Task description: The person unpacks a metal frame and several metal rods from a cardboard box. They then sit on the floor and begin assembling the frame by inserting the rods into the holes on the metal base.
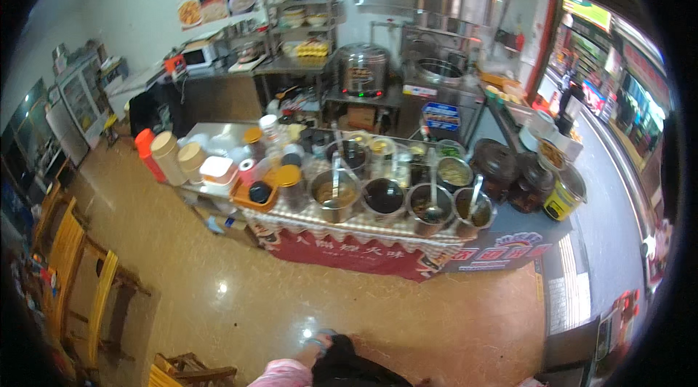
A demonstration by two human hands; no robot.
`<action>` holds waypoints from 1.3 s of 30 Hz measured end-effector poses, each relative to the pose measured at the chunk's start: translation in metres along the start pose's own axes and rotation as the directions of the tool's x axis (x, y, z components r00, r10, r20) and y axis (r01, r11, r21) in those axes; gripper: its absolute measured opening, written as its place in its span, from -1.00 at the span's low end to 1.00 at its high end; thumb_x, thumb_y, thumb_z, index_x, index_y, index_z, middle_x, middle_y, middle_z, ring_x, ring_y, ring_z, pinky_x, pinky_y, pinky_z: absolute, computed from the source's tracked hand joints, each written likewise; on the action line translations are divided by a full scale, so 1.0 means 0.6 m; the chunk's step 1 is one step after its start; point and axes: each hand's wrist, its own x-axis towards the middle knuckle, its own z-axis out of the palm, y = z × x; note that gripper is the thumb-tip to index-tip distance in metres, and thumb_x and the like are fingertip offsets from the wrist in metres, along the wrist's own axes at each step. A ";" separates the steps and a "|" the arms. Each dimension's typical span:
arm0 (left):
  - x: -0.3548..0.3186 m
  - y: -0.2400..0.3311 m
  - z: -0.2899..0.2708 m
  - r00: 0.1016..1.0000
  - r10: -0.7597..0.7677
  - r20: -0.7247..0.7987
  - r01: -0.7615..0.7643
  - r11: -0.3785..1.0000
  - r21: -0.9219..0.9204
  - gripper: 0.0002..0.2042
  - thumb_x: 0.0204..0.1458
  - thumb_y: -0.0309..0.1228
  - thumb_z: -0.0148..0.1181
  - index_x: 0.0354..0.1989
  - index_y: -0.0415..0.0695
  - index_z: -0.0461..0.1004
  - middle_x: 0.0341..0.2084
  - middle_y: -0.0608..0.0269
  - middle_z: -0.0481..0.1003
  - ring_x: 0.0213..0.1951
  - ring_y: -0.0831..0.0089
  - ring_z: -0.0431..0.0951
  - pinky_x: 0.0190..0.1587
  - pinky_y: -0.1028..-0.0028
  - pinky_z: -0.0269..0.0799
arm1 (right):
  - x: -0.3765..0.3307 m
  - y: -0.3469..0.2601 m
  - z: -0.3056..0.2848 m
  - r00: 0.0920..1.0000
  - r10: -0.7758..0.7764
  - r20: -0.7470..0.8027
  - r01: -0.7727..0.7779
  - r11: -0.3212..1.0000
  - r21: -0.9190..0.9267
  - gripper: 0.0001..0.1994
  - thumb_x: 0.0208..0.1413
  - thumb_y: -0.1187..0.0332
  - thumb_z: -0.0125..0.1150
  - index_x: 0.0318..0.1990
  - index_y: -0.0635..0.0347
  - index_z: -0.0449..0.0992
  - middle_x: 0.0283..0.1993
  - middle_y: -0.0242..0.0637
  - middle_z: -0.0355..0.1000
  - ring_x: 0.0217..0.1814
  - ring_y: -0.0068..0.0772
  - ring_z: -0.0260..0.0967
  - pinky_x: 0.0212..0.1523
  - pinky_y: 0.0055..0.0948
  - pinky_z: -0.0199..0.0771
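My left hand (314, 349) shows low in the picture, coming out of a pink striped sleeve (283, 373). It is small and blurred, right beside a black cloth-like thing (345, 366). Whether the fingers grip that black thing or only lie against it, I cannot tell. My right hand does not plainly show. Across the floor ahead stands a long counter with a checked cloth and a red printed front (349, 255). Along its near edge sit several metal pots, among them one with a ladle (333, 201) and one with dark contents (384, 196).
Wooden stools (102, 292) stand at the left. An orange tray (254, 194) of jars and several flasks (164, 150) occupy the counter's left end. Dark lidded jars (496, 169) and a yellow-labelled bucket (563, 194) are at its right. Behind are a steel boiler (363, 70) and shelves. A street opens at right.
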 end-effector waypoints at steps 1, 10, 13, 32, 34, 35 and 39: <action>-0.014 -0.067 -0.066 0.982 -0.092 -0.165 0.124 0.973 0.193 -0.73 -0.23 -0.23 0.15 -0.43 -0.18 0.54 -0.46 0.12 0.52 -0.38 0.35 0.49 -0.30 0.30 0.41 | 0.015 -0.051 0.018 0.999 -0.031 0.024 0.032 0.999 -0.021 -0.67 -0.07 0.08 0.08 -0.33 0.17 0.49 -0.42 -0.16 0.38 -0.38 -0.19 0.31 -0.34 -0.22 0.30; -0.218 -0.476 -0.430 0.775 -0.570 -0.272 -0.014 0.415 -0.910 -0.79 -0.17 -0.63 -0.01 -0.29 -0.27 0.39 -0.49 0.07 0.46 -0.52 0.29 0.47 -0.50 0.37 0.41 | 0.175 -0.608 0.302 0.800 -0.524 0.292 0.588 0.780 -0.212 -0.70 -0.14 0.12 0.16 -0.44 0.19 0.52 -0.56 -0.15 0.41 -0.53 -0.20 0.34 -0.47 -0.24 0.32; -0.246 -0.526 -0.553 0.741 -0.569 -0.357 -0.148 0.379 -0.913 -0.78 -0.22 -0.71 -0.03 -0.33 -0.27 0.39 -0.51 0.11 0.44 -0.56 0.32 0.45 -0.53 0.43 0.40 | 0.191 -0.815 0.438 0.519 -0.773 0.365 0.852 0.502 -0.148 -0.71 -0.16 0.13 0.19 -0.48 0.20 0.53 -0.61 -0.15 0.42 -0.59 -0.20 0.34 -0.51 -0.25 0.33; -0.480 -1.060 -1.361 0.526 -0.817 -0.237 -0.038 0.256 -0.966 -0.86 -0.22 -0.61 0.06 -0.42 -0.32 0.47 -0.64 0.15 0.43 -0.63 0.28 0.40 -0.50 0.41 0.37 | -0.046 -1.865 1.649 -0.167 -0.221 0.961 0.985 -0.076 0.154 -0.78 -0.19 0.30 0.05 -0.46 0.26 0.52 -0.42 0.03 0.43 -0.38 0.03 0.38 -0.35 -0.11 0.35; -0.503 -1.174 -1.489 0.774 -0.577 -0.261 -0.234 0.122 -0.965 -0.85 -0.17 -0.55 0.07 -0.43 -0.38 0.45 -0.68 0.13 0.42 -0.64 0.21 0.40 -0.48 0.37 0.39 | -0.042 -1.962 1.744 -0.221 -0.257 0.941 0.970 0.040 0.239 -0.77 -0.19 0.30 0.04 -0.44 0.23 0.53 -0.41 0.01 0.44 -0.35 0.03 0.38 -0.31 -0.11 0.35; -0.481 -1.203 -1.525 0.671 -0.721 -0.172 -0.111 0.132 -0.985 -0.85 -0.15 -0.53 0.06 -0.42 -0.36 0.45 -0.66 0.12 0.42 -0.62 0.21 0.41 -0.47 0.36 0.39 | -0.030 -2.011 1.785 -0.133 -0.286 0.949 0.991 -0.040 0.127 -0.79 -0.19 0.31 0.03 -0.45 0.22 0.53 -0.43 -0.01 0.44 -0.36 0.02 0.38 -0.34 -0.13 0.35; -0.355 -1.296 -1.881 0.695 -0.691 -0.198 0.092 0.358 -0.929 -0.82 -0.10 -0.46 0.04 -0.35 -0.30 0.44 -0.56 0.10 0.45 -0.55 0.23 0.45 -0.45 0.35 0.42 | 0.060 -2.193 1.847 0.458 -0.405 0.792 0.889 0.216 -0.404 -0.78 -0.16 0.27 0.03 -0.44 0.19 0.54 -0.38 -0.04 0.45 -0.34 -0.06 0.39 -0.40 -0.21 0.36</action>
